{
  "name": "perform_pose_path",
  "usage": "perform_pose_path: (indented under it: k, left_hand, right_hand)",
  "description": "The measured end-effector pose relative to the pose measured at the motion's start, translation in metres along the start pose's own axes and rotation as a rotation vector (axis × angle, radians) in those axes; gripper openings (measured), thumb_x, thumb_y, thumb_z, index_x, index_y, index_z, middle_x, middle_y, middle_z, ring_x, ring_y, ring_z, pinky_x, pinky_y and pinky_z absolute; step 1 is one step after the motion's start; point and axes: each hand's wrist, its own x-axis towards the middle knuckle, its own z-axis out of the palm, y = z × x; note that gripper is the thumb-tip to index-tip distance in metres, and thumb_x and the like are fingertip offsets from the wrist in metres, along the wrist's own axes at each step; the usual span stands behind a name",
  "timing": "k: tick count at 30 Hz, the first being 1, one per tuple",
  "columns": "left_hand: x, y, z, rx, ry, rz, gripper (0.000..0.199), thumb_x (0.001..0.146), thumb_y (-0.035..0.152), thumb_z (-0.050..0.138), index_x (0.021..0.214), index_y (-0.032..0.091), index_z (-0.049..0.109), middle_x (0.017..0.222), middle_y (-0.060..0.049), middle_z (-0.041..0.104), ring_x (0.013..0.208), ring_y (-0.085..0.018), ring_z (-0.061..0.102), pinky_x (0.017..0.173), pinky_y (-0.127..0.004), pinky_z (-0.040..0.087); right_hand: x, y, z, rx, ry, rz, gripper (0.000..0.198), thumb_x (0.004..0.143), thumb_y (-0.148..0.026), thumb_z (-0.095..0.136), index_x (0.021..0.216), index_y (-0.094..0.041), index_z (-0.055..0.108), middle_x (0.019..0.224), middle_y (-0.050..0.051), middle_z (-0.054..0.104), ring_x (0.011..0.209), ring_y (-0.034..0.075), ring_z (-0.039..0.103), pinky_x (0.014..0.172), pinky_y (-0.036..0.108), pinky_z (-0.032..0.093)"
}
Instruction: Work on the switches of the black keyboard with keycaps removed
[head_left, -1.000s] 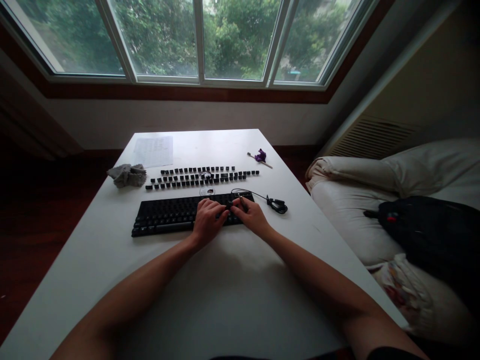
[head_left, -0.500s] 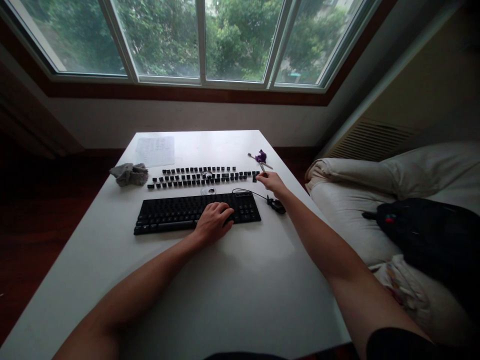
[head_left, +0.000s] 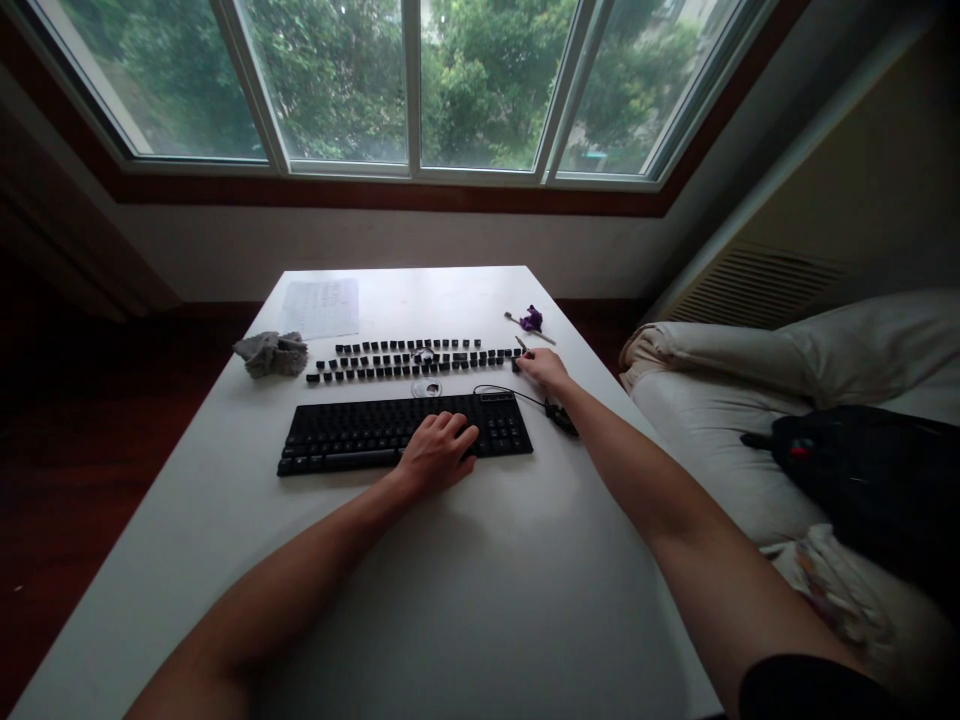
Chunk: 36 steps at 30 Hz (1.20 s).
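Around the keyboard (head_left: 345, 435), cloth (head_left: 271, 355), cable (head_left: 561, 420), keycaps (head_left: 398, 359), left hand (head_left: 439, 450) spread, right hand (head_left: 544, 370) pinching slim tool (head_left: 521, 344)

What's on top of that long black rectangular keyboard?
The person's bare left hand lies on the long black rectangular keyboard, right of its middle. Small black keys show on both sides; whatever the hand covers can't be seen.

There are one black keyboard (head_left: 352, 432), three rows of black keycaps (head_left: 400, 358), one grey cloth (head_left: 271, 355) and one paper sheet (head_left: 321, 307).
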Motion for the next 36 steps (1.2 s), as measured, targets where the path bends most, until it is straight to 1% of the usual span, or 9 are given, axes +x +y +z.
perform_pose_path:
  k: [5, 7, 10, 13, 17, 22, 26, 30, 36]
  left_hand:
    - [0.001, 0.002, -0.005, 0.023, -0.036, -0.013, 0.036, 0.087, 0.037, 0.062, 0.120, 0.023, 0.058, 0.119, -0.011, 0.059, 0.105, -0.028, 0.053, 0.088, -0.044, 0.045]
    - [0.001, 0.003, -0.006, 0.024, -0.043, -0.018, 0.034, 0.088, 0.037, 0.061, 0.119, 0.022, 0.058, 0.118, -0.011, 0.059, 0.105, -0.028, 0.053, 0.089, -0.043, 0.044]
    - [0.001, 0.003, -0.007, 0.019, -0.051, -0.031, 0.034, 0.088, 0.037, 0.061, 0.119, 0.022, 0.059, 0.117, -0.011, 0.058, 0.105, -0.028, 0.052, 0.090, -0.043, 0.043]
    - [0.001, 0.003, -0.007, 0.016, -0.058, -0.037, 0.035, 0.087, 0.038, 0.062, 0.118, 0.022, 0.059, 0.116, -0.011, 0.058, 0.104, -0.028, 0.052, 0.089, -0.043, 0.043]
    - [0.002, 0.002, -0.006, 0.017, -0.061, -0.038, 0.035, 0.088, 0.040, 0.060, 0.117, 0.020, 0.059, 0.114, -0.011, 0.057, 0.103, -0.028, 0.051, 0.088, -0.043, 0.042]
    - [0.003, 0.003, -0.005, 0.016, -0.069, -0.045, 0.038, 0.087, 0.043, 0.062, 0.117, 0.021, 0.058, 0.112, -0.011, 0.057, 0.101, -0.029, 0.051, 0.086, -0.043, 0.042]
    - [0.004, 0.005, -0.004, 0.018, -0.064, -0.064, 0.040, 0.087, 0.044, 0.062, 0.119, 0.021, 0.058, 0.112, -0.012, 0.056, 0.102, -0.029, 0.051, 0.087, -0.043, 0.041]
    - [0.004, 0.005, -0.002, 0.021, -0.062, -0.070, 0.043, 0.086, 0.045, 0.062, 0.121, 0.020, 0.057, 0.113, -0.012, 0.056, 0.102, -0.029, 0.050, 0.088, -0.043, 0.040]
    - [0.004, 0.004, -0.003, 0.013, -0.065, -0.072, 0.043, 0.086, 0.045, 0.063, 0.121, 0.021, 0.057, 0.114, -0.011, 0.056, 0.104, -0.029, 0.050, 0.089, -0.042, 0.040]
  right_hand:
    - [-0.001, 0.000, 0.004, -0.198, 0.031, -0.011, 0.024, 0.080, -0.040, 0.064, 0.084, -0.019, 0.075, 0.082, 0.008, 0.072, 0.075, 0.020, 0.061, 0.064, 0.027, 0.037]
    - [-0.003, -0.001, 0.001, -0.208, 0.043, -0.017, 0.026, 0.083, -0.041, 0.062, 0.090, -0.019, 0.075, 0.086, 0.008, 0.073, 0.076, 0.020, 0.061, 0.064, 0.027, 0.038]
    - [-0.006, 0.002, -0.013, -0.165, 0.073, -0.059, 0.030, 0.086, -0.043, 0.058, 0.095, -0.019, 0.074, 0.089, 0.009, 0.073, 0.075, 0.019, 0.060, 0.065, 0.028, 0.038]
    - [-0.012, 0.014, -0.033, -0.157, 0.066, -0.122, 0.031, 0.085, -0.045, 0.059, 0.093, -0.018, 0.074, 0.082, 0.007, 0.071, 0.070, 0.018, 0.058, 0.063, 0.028, 0.037]
    - [-0.030, 0.040, -0.058, -0.196, 0.002, -0.164, 0.034, 0.085, -0.046, 0.059, 0.095, -0.017, 0.075, 0.076, 0.005, 0.069, 0.066, 0.017, 0.056, 0.060, 0.027, 0.036]
    - [-0.058, 0.073, -0.080, -0.264, -0.195, -0.178, 0.028, 0.079, -0.045, 0.066, 0.087, -0.020, 0.076, 0.070, 0.003, 0.067, 0.065, 0.017, 0.056, 0.061, 0.028, 0.038]
    - [-0.075, 0.091, -0.094, -0.182, -0.195, -0.166, 0.034, 0.076, -0.051, 0.070, 0.091, -0.020, 0.077, 0.065, 0.003, 0.064, 0.061, 0.017, 0.055, 0.059, 0.028, 0.039]
    - [-0.083, 0.100, -0.094, -0.142, -0.231, -0.188, 0.038, 0.077, -0.052, 0.070, 0.098, -0.020, 0.076, 0.070, 0.003, 0.067, 0.063, 0.017, 0.057, 0.061, 0.027, 0.040]
    - [-0.081, 0.101, -0.085, -0.231, -0.203, -0.289, 0.030, 0.082, -0.045, 0.066, 0.097, -0.021, 0.074, 0.086, 0.004, 0.072, 0.074, 0.019, 0.062, 0.067, 0.028, 0.041]
